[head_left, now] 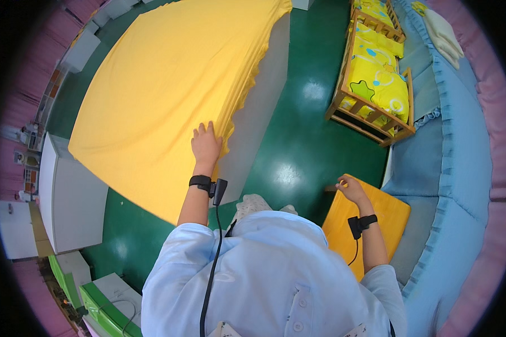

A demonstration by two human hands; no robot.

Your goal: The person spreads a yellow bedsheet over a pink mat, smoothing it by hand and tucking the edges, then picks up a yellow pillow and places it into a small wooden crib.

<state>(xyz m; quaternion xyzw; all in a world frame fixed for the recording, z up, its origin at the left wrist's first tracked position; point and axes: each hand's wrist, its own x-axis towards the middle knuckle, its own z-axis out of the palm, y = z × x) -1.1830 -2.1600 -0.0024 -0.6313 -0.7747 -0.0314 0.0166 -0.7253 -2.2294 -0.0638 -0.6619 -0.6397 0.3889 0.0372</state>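
Note:
A smooth yellow fitted sheet (157, 84) covers the top of a large, light grey block-like piece (264, 106), its gathered edge running along the right side. My left hand (206, 145) lies flat on the sheet close to that edge, fingers spread. My right hand (351, 188) hangs above the corner of a yellow wooden table (391, 216), holding nothing that I can see, its fingers loosely bent and apart. Both wrists wear a black strap with a small device and cable.
Wooden cots (371, 115) with yellow patterned bedding stand at the far right. Blue padded seating (461, 168) lines the right side. On the left are a white cabinet (76, 196) and green-and-white furniture (109, 303). The floor (289, 163) is shiny green.

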